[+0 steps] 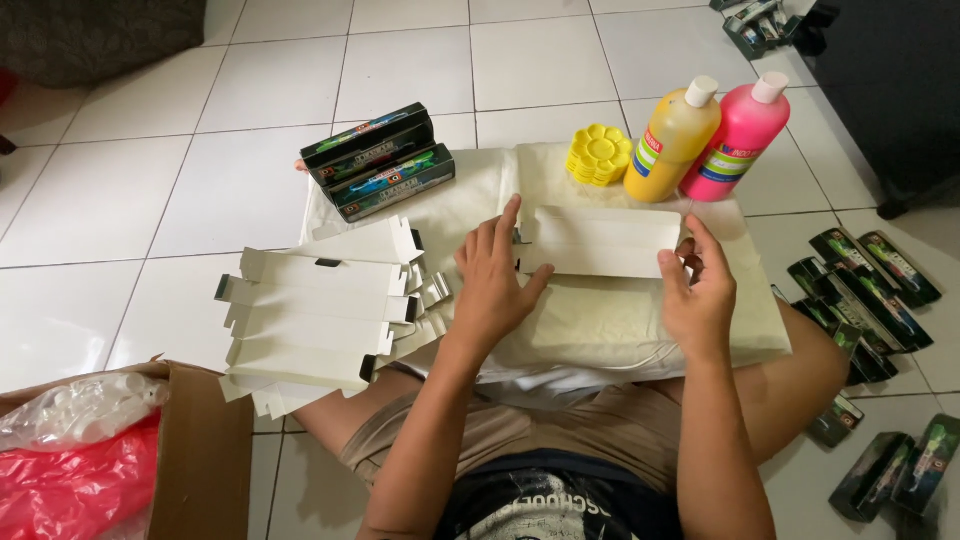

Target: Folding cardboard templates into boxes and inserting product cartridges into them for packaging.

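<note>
A flat white carton blank [600,242] lies on a cream cushion [600,320] across my lap. My left hand [493,280] presses its left end with fingers spread, the index finger along the blank's edge. At the right end, my right hand [697,290] pinches the blank between thumb and fingers. A stack of several more flat white blanks [315,315] rests to the left of my left hand.
Assembled dark green boxes [382,160] are stacked at the cushion's far left. A yellow palette [598,153], a yellow paint bottle [672,142] and a pink paint bottle [735,140] stand at the back. More dark boxes [860,290] lie on the tiled floor to the right. A cardboard box [200,460] with plastic bags sits lower left.
</note>
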